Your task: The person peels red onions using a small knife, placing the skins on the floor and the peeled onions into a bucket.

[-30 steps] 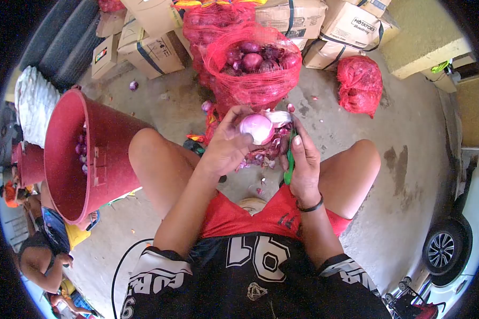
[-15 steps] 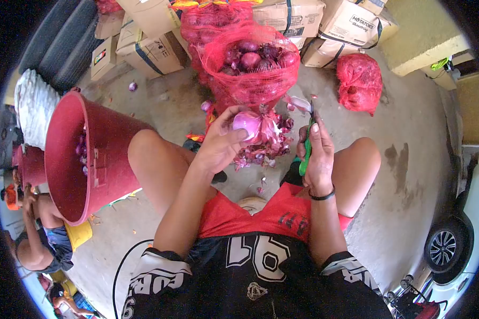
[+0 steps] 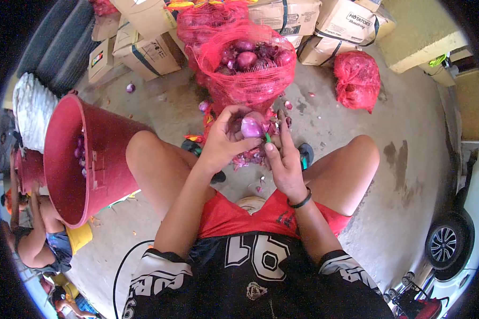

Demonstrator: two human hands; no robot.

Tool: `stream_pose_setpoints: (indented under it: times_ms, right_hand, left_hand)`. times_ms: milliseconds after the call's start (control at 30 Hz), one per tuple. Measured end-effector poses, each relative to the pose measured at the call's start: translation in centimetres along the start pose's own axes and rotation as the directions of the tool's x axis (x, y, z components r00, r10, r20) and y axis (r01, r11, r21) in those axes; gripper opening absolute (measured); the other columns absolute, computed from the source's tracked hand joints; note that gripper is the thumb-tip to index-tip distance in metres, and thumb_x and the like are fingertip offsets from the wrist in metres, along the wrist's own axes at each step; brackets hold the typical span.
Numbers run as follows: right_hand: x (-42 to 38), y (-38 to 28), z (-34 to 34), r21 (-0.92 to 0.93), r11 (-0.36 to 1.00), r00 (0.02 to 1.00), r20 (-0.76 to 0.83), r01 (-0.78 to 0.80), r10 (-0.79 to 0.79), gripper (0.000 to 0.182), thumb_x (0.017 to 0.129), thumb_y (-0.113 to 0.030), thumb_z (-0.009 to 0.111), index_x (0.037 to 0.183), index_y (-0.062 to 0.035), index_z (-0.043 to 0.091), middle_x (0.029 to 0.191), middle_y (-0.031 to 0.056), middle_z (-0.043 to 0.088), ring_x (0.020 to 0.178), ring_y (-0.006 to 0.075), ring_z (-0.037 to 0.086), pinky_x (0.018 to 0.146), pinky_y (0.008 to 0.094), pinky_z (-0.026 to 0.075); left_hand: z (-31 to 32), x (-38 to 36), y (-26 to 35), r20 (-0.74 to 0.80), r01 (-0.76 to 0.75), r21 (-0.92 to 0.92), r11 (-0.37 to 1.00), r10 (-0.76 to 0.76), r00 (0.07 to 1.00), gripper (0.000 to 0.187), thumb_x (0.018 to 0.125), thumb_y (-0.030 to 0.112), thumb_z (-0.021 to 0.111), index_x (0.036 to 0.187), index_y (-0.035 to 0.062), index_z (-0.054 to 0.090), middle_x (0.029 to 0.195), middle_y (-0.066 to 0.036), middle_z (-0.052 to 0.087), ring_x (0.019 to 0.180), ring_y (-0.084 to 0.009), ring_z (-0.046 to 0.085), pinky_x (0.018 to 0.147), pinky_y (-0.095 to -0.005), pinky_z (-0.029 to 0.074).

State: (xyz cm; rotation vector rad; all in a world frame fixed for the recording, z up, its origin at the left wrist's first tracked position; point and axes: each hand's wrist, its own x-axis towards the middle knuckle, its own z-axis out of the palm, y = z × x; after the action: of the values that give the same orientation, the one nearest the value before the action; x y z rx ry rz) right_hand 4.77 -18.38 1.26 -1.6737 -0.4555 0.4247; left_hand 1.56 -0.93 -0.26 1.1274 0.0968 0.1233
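While the left hand (image 3: pixel 223 143) grips the onion (image 3: pixel 251 128), the right hand (image 3: pixel 285 162) apparently clasps a green knife (image 3: pixel 268 139) against it.

Left hand (image 3: pixel 223 143) holds onion (image 3: pixel 250 128); right hand (image 3: pixel 285 162) (seemingly gripping a green knife (image 3: pixel 267 138)) meets it.

Single head-worn fisheye view, looking steeply down and forward, close over lap and knees, concrete floor (image 3: pixel 356 111) beyond

Both forearms stretched forward between bare, spread knees. Left hand (image 3: pixel 224 141) raised, palm turned inward, fingers curled closed in a grasp, thumb on top. Right hand (image 3: pixel 283 162) just beside it, fingertips nearly touching the left's, fingers folded in a grip, wrist (image 3: pixel 301 201) bent slightly.
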Motion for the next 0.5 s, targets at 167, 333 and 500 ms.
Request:
stream_pose_setpoints:
  times_ms: [167,333,500]
  right_hand:
    - [0.1,1.1,0.0,-0.042,0.997,0.998,-0.029,0.061,-0.063,0.068,0.093,-0.011,0.053,0.152,-0.0027,0.020,0.104,0.0192,0.065,0.099,0.0233,0.064,0.090,0.0337,0.047]
    - [-0.2,0.3,-0.2,-0.074,0.991,0.993,-0.035,0.111,-0.114,0.063,0.095,-0.015,0.053,0.150,-0.0011,0.026,0.118,0.0239,0.062,0.111,0.0288,0.062,0.096,0.0356,0.045]
    - [0.3,3.0,-0.9,-0.184,0.968,0.976,-0.110,0.168,-0.190,0.059,0.096,-0.013,0.051,0.149,-0.0020,0.029,0.112,0.0196,0.065,0.099,0.0197,0.064,0.089,0.0334,0.048]
  left_hand:
    - [0.4,-0.3,0.2,-0.010,-0.033,-0.003,0.999,0.033,0.999,0.065,0.071,-0.006,0.078,0.126,0.0044,0.045,0.117,-0.006,0.055,0.111,-0.0162,0.056,0.097,-0.0326,0.048]
    - [0.6,-0.4,0.8,0.031,-0.031,0.022,0.999,0.030,0.999,0.064,0.071,-0.006,0.079,0.125,0.0038,0.046,0.118,-0.006,0.055,0.112,-0.0160,0.055,0.097,-0.0330,0.048]
    - [0.7,-0.7,0.5,0.008,-0.040,0.022,0.999,0.040,0.999,0.063,0.072,-0.005,0.078,0.125,0.0026,0.046,0.121,-0.008,0.056,0.111,-0.0183,0.057,0.099,-0.0338,0.046]
